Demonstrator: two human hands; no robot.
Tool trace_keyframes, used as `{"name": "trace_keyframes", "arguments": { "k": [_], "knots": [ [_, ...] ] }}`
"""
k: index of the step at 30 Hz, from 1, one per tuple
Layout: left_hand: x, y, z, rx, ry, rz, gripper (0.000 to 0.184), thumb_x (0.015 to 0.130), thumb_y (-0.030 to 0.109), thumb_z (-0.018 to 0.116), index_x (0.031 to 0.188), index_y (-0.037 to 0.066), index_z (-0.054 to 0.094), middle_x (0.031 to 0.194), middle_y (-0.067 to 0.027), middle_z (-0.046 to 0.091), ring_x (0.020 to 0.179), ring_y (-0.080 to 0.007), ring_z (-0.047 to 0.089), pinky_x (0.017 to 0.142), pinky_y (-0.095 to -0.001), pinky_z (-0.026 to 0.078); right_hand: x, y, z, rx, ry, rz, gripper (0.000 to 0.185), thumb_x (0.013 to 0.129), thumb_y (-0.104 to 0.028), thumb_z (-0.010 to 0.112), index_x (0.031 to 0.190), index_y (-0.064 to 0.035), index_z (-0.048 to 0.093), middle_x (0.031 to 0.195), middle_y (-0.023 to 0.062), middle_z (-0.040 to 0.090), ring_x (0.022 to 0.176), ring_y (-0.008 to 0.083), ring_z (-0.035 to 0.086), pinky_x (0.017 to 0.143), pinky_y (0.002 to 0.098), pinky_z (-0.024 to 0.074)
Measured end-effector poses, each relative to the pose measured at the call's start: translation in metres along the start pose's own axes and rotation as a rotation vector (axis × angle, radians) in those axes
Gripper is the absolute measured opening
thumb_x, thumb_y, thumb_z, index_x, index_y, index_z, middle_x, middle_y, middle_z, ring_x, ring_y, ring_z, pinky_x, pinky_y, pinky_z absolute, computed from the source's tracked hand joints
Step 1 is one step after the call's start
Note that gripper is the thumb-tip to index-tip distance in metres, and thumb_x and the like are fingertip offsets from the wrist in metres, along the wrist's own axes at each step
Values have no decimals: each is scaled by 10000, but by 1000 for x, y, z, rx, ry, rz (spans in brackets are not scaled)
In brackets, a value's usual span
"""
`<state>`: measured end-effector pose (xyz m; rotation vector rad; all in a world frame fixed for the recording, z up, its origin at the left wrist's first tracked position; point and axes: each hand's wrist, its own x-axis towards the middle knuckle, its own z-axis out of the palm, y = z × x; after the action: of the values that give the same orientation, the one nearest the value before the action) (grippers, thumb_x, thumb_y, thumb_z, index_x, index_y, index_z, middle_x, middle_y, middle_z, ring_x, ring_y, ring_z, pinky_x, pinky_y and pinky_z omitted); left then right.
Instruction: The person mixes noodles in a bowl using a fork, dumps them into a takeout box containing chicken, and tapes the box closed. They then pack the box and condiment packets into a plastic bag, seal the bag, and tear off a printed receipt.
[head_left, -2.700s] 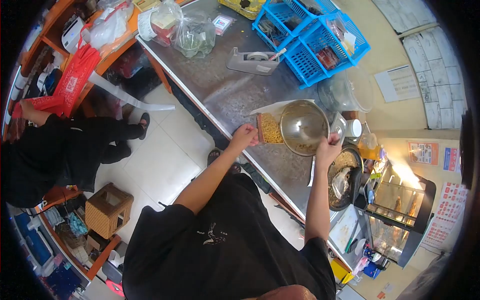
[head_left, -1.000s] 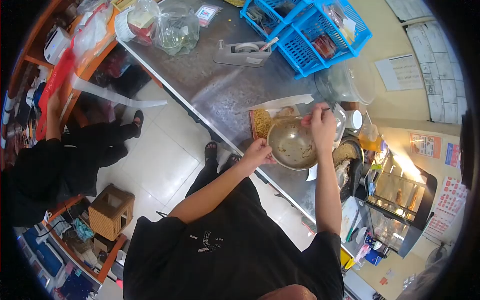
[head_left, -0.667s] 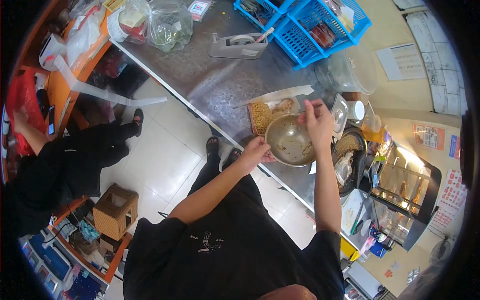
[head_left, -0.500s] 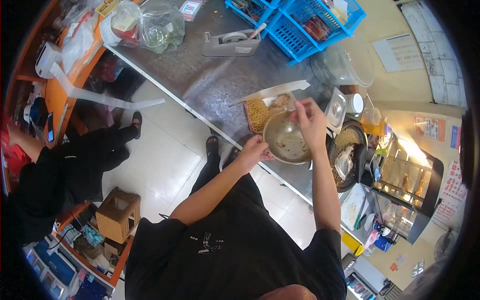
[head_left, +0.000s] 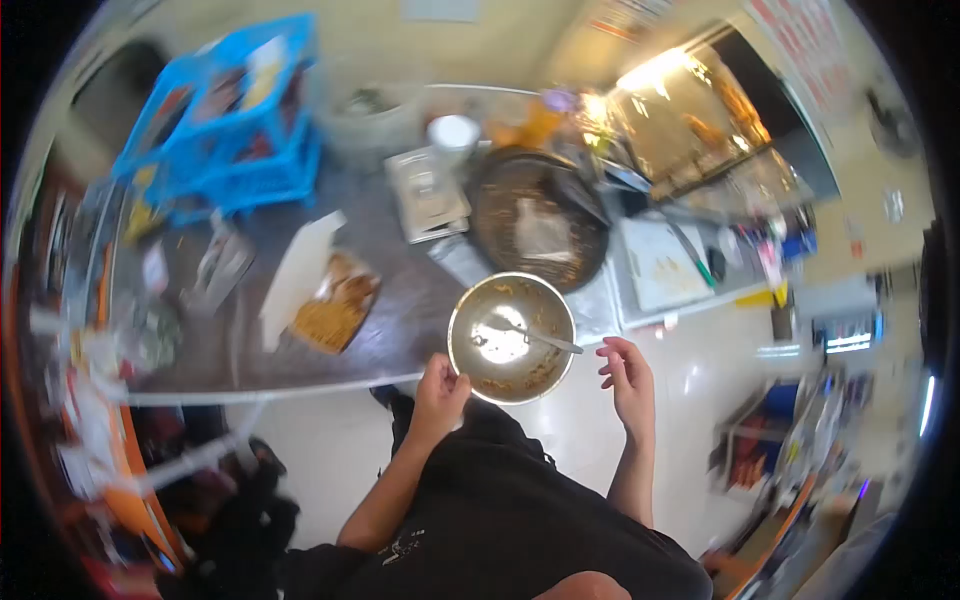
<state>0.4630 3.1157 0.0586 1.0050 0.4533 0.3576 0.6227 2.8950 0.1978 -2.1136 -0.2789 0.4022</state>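
My left hand (head_left: 438, 402) is closed on the near-left rim of a round metal bowl (head_left: 548, 375), which is held at the table's front edge. Brown food residue clings to the bowl's inside. A spoon (head_left: 540, 339) lies in it, its handle reaching over the right rim. Just right of the bowl, my right hand (head_left: 630, 388) holds nothing, fingers apart and slightly bent. To the left on the table stands an open takeaway box with noodles (head_left: 328, 324) and a piece of food beside them. Its white lid flap (head_left: 298, 275) is folded back.
Beyond the bowl sits a dark round pan (head_left: 490, 215) with a pale packet inside. A lidded metal container (head_left: 425, 195) stands beside it. Blue baskets (head_left: 235, 185) are at the back left. At right are a white cutting board (head_left: 650, 265) with a knife and a lit display case (head_left: 690, 120).
The view has turned right. The bowl has moved away from the noodle box, towards the pan side. My right hand has let go of the spot above the bowl, and the spoon now rests in it.
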Motion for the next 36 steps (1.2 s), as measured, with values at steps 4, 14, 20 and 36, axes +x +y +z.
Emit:
{"name": "trace_keyframes", "arguments": {
  "k": [4, 14, 20, 36],
  "knots": [
    [9, -22, 102, 50, -247, -146, 115, 935, -33, 537, 994, 41, 470, 901, -1, 520, 809, -35, 517, 685, -200, 453, -36, 92, -66, 493, 169, 245, 285, 1052, -262, 433, 1166, -38, 567, 1077, 83, 626, 870, 186, 650, 717, 303, 546],
    [36, -187, 368, 256, -560, -315, 93, 949, 39, 552, 1002, 30, 476, 887, -13, 533, 795, -66, 579, 645, -239, 535, -76, 278, -234, 1124, 361, 330, 179, 1008, -171, 495, 1125, -40, 532, 1127, 132, 630, 930, 277, 689, 790, 420, 604],
    [96, -260, 426, 324, -475, -238, 100, 945, 66, 573, 984, 23, 492, 847, 0, 499, 763, -57, 549, 671, -242, 563, 4, 315, -304, 1078, 330, 420, 176, 983, -130, 495, 1132, -44, 533, 1076, 111, 631, 912, 258, 675, 784, 410, 606],
    [135, -58, 456, 576, -744, -4, 430, 987, 285, 576, 1351, 68, 498, 1228, -143, 613, 1086, -215, 623, 951, -363, 503, 262, 407, -303, 953, 235, 359, 460, 977, -304, 575, 1334, -36, 466, 1303, 149, 484, 1163, 314, 550, 939, 417, 532]
  ]
}}
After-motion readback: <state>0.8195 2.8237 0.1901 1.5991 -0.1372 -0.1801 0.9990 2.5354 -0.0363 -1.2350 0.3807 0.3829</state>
